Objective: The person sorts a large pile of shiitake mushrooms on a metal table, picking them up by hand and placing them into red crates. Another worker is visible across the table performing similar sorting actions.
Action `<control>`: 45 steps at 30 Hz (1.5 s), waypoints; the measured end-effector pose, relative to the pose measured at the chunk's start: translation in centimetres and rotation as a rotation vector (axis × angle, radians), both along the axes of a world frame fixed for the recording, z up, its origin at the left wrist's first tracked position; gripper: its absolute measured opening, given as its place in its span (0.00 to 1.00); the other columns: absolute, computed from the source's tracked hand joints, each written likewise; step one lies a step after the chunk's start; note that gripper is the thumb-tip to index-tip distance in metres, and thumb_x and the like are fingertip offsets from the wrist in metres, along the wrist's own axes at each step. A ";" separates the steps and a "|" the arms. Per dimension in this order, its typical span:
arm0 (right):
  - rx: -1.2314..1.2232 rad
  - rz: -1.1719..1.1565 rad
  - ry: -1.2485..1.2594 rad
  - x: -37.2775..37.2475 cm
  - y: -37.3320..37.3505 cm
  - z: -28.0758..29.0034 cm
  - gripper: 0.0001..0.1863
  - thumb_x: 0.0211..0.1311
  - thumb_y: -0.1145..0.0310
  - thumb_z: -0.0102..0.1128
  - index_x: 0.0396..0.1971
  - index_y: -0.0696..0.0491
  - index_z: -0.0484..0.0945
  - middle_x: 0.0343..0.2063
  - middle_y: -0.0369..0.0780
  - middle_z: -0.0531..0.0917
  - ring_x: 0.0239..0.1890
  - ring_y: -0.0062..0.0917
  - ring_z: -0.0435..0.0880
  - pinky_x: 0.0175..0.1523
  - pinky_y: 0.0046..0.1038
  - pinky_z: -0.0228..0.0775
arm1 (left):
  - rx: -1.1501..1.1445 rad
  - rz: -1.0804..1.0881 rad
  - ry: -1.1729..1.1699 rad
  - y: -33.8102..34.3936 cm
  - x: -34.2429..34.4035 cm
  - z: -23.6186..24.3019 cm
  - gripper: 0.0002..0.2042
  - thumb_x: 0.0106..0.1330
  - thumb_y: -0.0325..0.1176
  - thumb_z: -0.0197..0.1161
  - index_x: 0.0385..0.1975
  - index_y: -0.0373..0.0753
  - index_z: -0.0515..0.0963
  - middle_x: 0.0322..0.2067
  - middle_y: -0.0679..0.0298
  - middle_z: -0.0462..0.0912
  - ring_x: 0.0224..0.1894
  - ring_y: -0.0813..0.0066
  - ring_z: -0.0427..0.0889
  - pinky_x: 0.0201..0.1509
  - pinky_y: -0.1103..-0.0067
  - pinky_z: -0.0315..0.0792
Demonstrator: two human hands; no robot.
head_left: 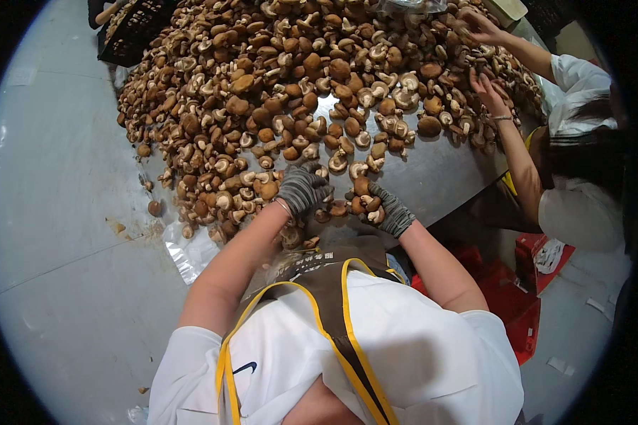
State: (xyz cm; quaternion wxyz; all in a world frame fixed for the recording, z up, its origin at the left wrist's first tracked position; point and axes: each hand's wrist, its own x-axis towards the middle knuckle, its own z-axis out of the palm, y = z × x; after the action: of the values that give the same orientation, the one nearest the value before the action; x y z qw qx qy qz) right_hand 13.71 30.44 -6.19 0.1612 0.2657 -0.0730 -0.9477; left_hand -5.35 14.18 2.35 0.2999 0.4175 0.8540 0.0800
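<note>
The right hand [393,211], in a striped grey glove at the centre of the frame, curls partly closed around a small cluster of shiitake mushrooms [368,204]; the left hand [303,188], gloved alike, bends its fingers beside loose mushrooms just left of it, and whether it grips one cannot be told; the mushroom heap [262,92] fills the upper middle, spread over a metal table [425,173]; a co-worker's two bare hands [490,97] reach into it at upper right; a black crate [136,32] stands at upper left.
</note>
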 end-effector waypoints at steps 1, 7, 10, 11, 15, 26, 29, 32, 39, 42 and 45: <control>0.005 0.021 0.013 0.0 0.1 0.1 0.24 0.60 0.61 0.59 0.51 0.60 0.67 0.43 0.48 0.78 0.43 0.36 0.80 0.45 0.36 0.79 | 0.049 0.122 -0.113 0.3 -0.6 -0.2 0.27 0.55 0.52 0.62 0.48 0.38 0.76 0.53 0.49 0.72 0.57 0.53 0.68 0.61 0.67 0.61; 0.011 0.016 0.051 -1.1 -1.6 -1.4 0.26 0.59 0.58 0.59 0.51 0.60 0.68 0.43 0.47 0.78 0.42 0.35 0.81 0.44 0.35 0.80 | 0.225 0.074 0.270 4.4 -6.6 -3.2 0.20 0.59 0.33 0.60 0.53 0.38 0.71 0.52 0.51 0.73 0.55 0.55 0.72 0.61 0.69 0.64; 0.064 0.000 -0.017 -2.3 -1.1 1.2 0.25 0.57 0.62 0.61 0.50 0.60 0.69 0.42 0.48 0.78 0.42 0.36 0.81 0.48 0.36 0.79 | -0.085 -0.032 0.346 5.9 -7.5 -3.2 0.20 0.58 0.29 0.58 0.53 0.41 0.72 0.52 0.53 0.74 0.54 0.57 0.73 0.58 0.68 0.67; 0.120 -0.009 -0.050 -2.8 -1.1 2.3 0.24 0.57 0.62 0.61 0.50 0.60 0.69 0.42 0.48 0.78 0.42 0.36 0.81 0.48 0.36 0.79 | -0.142 -0.064 0.365 6.1 -7.7 -3.1 0.20 0.58 0.28 0.58 0.53 0.42 0.72 0.52 0.54 0.74 0.53 0.58 0.74 0.57 0.68 0.67; 0.072 -0.131 0.036 -3.5 -0.6 5.0 0.22 0.57 0.63 0.59 0.49 0.57 0.70 0.44 0.46 0.78 0.44 0.36 0.81 0.52 0.37 0.76 | -0.068 0.104 0.175 5.9 -6.2 -0.9 0.25 0.55 0.33 0.63 0.55 0.43 0.69 0.52 0.54 0.74 0.56 0.56 0.71 0.59 0.65 0.65; 0.012 -0.096 0.069 -4.4 -0.3 1.6 0.22 0.60 0.58 0.57 0.50 0.56 0.71 0.48 0.46 0.77 0.49 0.37 0.77 0.56 0.42 0.72 | -0.254 -0.181 0.173 10.8 -8.6 -1.7 0.25 0.63 0.19 0.47 0.62 0.39 0.59 0.61 0.50 0.62 0.57 0.55 0.71 0.57 0.68 0.70; 0.021 -0.116 0.073 -4.5 0.1 2.6 0.22 0.60 0.58 0.57 0.49 0.56 0.72 0.46 0.44 0.78 0.48 0.36 0.79 0.54 0.39 0.74 | -0.244 -0.205 0.188 9.8 -9.8 -4.8 0.18 0.67 0.27 0.46 0.56 0.38 0.65 0.54 0.49 0.71 0.53 0.55 0.74 0.53 0.66 0.71; -0.051 -0.122 0.151 -4.7 0.9 4.2 0.21 0.60 0.60 0.57 0.49 0.56 0.72 0.46 0.44 0.78 0.49 0.34 0.78 0.54 0.37 0.74 | -0.328 -0.216 0.131 9.9 -8.5 -2.3 0.15 0.63 0.32 0.54 0.49 0.39 0.70 0.49 0.49 0.75 0.53 0.52 0.73 0.54 0.65 0.70; -0.021 -0.139 0.202 -4.5 0.6 1.0 0.23 0.60 0.61 0.57 0.53 0.56 0.70 0.48 0.45 0.77 0.50 0.32 0.77 0.56 0.36 0.73 | 0.360 0.472 -0.523 4.9 -5.6 0.1 0.26 0.56 0.39 0.66 0.51 0.33 0.66 0.42 0.54 0.78 0.43 0.66 0.78 0.46 0.73 0.74; -0.022 -0.079 0.229 -4.9 0.3 1.7 0.24 0.61 0.60 0.56 0.53 0.57 0.69 0.48 0.44 0.77 0.50 0.32 0.78 0.57 0.36 0.72 | 0.451 0.484 -0.563 2.5 -1.4 0.8 0.23 0.62 0.42 0.61 0.52 0.34 0.67 0.44 0.55 0.75 0.43 0.68 0.76 0.45 0.74 0.74; -0.064 -0.059 0.253 -4.9 -0.2 4.3 0.25 0.62 0.58 0.55 0.54 0.58 0.68 0.49 0.44 0.77 0.50 0.33 0.77 0.58 0.37 0.70 | 0.505 0.467 -0.429 1.6 2.2 0.9 0.22 0.64 0.40 0.58 0.52 0.32 0.67 0.45 0.54 0.75 0.47 0.65 0.75 0.52 0.73 0.70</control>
State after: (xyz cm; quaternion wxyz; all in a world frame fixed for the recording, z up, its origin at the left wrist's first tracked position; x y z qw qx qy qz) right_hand 8.80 30.27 -1.90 0.1496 0.1364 -0.0903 -0.9751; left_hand -3.18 15.73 3.28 0.3330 0.2464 0.7976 0.4385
